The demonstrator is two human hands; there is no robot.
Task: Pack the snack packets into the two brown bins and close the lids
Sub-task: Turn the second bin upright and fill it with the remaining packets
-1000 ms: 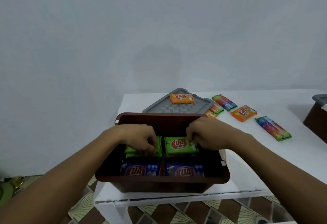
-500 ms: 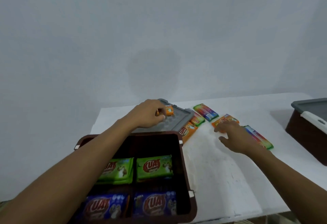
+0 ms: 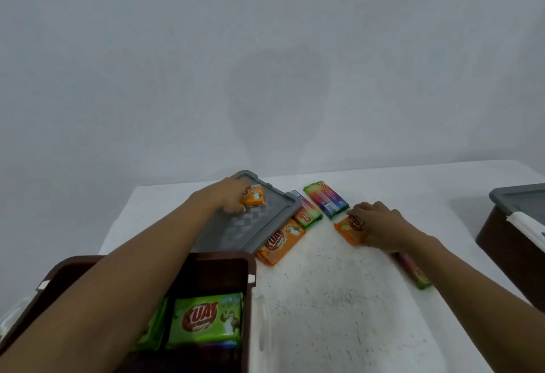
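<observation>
On table [image 3: 339, 299], two bins [image 3: 221, 255], hands [image 3: 227, 198] touching packets [image 3: 254, 197]

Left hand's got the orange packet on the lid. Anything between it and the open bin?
Nothing visible. The left hand grips the orange packet on the grey lid; the open brown bin sits just nearer, its mouth uncovered. Only the person's own forearm crosses above it.

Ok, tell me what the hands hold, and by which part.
Left hand grips the small orange packet on the grey lid by its left end. Right hand curls its fingers over the right end of a second orange packet.
</observation>
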